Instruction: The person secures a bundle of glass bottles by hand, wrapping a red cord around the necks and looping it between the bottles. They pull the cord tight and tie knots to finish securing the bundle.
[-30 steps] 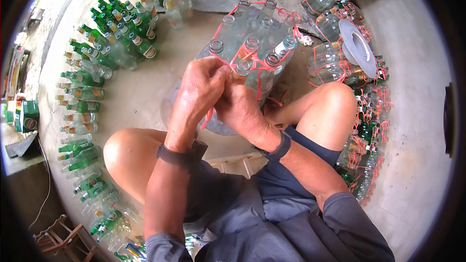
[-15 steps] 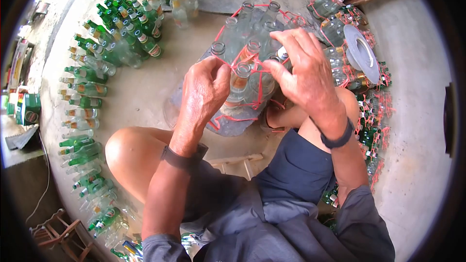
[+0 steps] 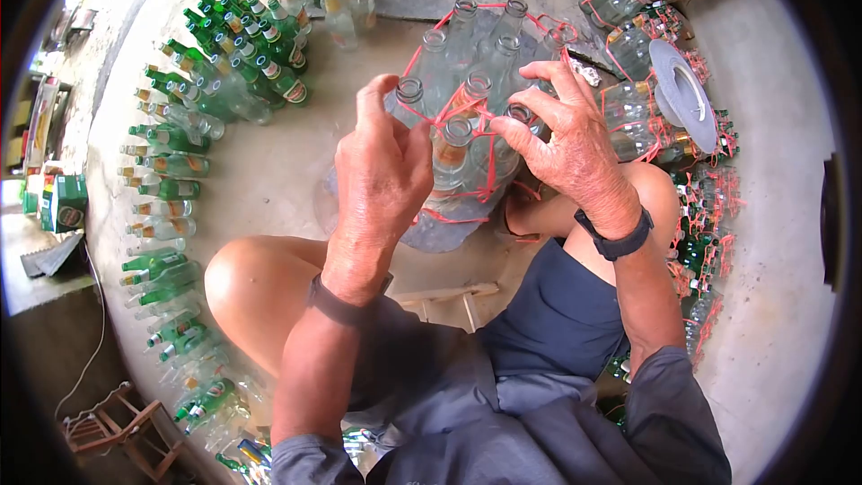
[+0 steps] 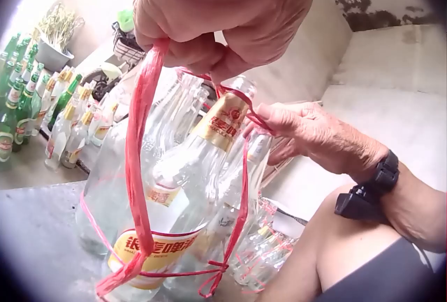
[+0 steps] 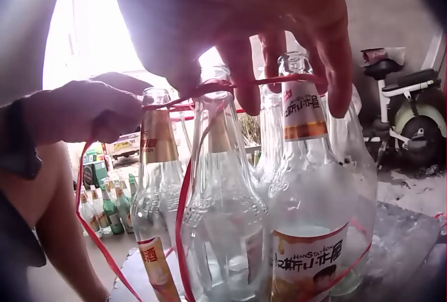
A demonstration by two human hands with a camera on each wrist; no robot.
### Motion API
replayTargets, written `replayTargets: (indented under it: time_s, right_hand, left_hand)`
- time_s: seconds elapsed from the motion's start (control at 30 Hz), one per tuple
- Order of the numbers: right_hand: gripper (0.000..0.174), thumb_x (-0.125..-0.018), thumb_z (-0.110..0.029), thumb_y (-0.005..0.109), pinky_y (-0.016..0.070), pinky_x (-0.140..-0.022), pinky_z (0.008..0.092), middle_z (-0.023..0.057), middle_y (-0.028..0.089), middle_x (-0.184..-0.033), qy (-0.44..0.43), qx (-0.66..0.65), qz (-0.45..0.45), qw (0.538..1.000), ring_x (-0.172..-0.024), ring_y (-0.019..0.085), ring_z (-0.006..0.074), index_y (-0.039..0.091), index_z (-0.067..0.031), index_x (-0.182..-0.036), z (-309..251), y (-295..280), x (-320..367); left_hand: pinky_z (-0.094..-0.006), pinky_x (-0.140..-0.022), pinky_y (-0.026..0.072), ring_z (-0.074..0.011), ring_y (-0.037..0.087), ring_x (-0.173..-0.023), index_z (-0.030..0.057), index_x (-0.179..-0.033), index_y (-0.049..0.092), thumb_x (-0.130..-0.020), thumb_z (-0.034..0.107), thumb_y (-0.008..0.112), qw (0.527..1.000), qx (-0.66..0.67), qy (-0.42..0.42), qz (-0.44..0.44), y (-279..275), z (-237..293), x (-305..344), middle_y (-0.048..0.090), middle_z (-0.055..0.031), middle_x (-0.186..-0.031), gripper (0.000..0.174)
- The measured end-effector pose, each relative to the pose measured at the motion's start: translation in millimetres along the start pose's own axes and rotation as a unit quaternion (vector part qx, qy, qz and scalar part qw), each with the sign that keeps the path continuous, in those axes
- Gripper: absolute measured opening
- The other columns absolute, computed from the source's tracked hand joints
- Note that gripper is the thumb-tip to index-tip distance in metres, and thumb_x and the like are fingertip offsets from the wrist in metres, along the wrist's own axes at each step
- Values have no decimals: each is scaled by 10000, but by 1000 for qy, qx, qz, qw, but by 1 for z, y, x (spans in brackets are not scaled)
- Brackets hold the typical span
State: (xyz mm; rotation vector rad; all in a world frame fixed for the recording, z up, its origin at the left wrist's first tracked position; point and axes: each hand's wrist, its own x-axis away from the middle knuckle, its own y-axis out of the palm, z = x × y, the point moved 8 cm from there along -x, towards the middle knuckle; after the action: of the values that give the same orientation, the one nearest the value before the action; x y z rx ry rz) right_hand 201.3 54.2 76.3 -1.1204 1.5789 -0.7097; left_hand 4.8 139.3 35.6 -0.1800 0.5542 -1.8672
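A cluster of clear glass bottles [image 3: 452, 157] stands upright, with red plastic strapping [image 5: 183, 218] round the bodies and across the necks. My left hand [image 3: 382, 171] is at the near left of the cluster. In the left wrist view it pinches a red strap end [image 4: 140, 155] that hangs down beside a gold-necked bottle [image 4: 222, 124]. On the other side, my right hand [image 3: 575, 139] reaches over the bottle tops with its fingers spread. In the right wrist view its fingers [image 5: 338, 82] come down either side of a labelled bottle's neck [image 5: 302, 110], right at the strap there.
Green and clear bottles [image 3: 247, 54] stand in rows on the floor to the left. Strapped bundles of bottles [image 3: 628, 103] line the right side, with a grey hat [image 3: 687, 94] on top. A wooden stool [image 3: 121, 431] is at lower left. The cluster rests on a grey slab [image 3: 440, 235].
My right hand has parted from the left and moved right over the bottle necks. The left hand has lifted slightly, its index finger raised. The view has shifted slightly.
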Motion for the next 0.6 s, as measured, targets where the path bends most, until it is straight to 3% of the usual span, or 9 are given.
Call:
replayTargets:
  time_s: [0.07, 0.13, 0.47, 0.53, 0.6]
  right_hand:
    - [363, -847, -335, 884, 489, -1110, 526, 155, 650, -1267, -1, -5, 6, 1000, -1141, 647, 398, 770, -10, -959, 0, -1, -1]
    - [341, -845, -314, 883, 493, -1099, 523, 152, 648, -1257, 0, -10, 9, 1000, -1134, 647, 397, 764, -10, -942, 0, -1, 0]
    - [283, -840, -257, 877, 521, -1043, 494, 133, 644, -1246, 5, -21, 12, 1000, -1126, 644, 389, 747, -16, -912, 3, -4, 2]
    - [288, -840, -261, 879, 525, -1040, 494, 129, 647, -1253, 5, -23, 12, 1000, -1137, 642, 388, 752, -19, -930, 5, -4, 2]
    - [293, -840, -264, 881, 528, -1036, 493, 125, 649, -1260, 5, -22, 12, 1000, -1148, 640, 387, 758, -21, -948, 7, -4, 3]
  left_hand:
    - [-434, -675, 567, -353, 740, -676, -65, -1383, 585, -932, 44, 732, 1000, -22, 5, -8, 0, -4, -3, 682, -170, -703, 487]
    - [-303, -621, 484, -126, 547, -611, -8, -1413, 621, -947, 35, 751, 999, -27, 29, 0, 0, -8, -6, 604, -68, -677, 486]
    - [-286, -607, 475, -83, 518, -618, -11, -1353, 699, -947, 43, 756, 999, -25, 42, 1, 2, -14, -15, 577, -27, -665, 413]
    - [-374, -650, 560, -288, 697, -607, -54, -1315, 711, -917, 42, 736, 999, -35, 32, -14, 2, -9, -16, 678, -198, -712, 410]
    - [-368, -650, 559, -275, 690, -604, -46, -1317, 715, -917, 42, 735, 999, -31, 37, -11, 2, -10, -17, 676, -196, -709, 410]
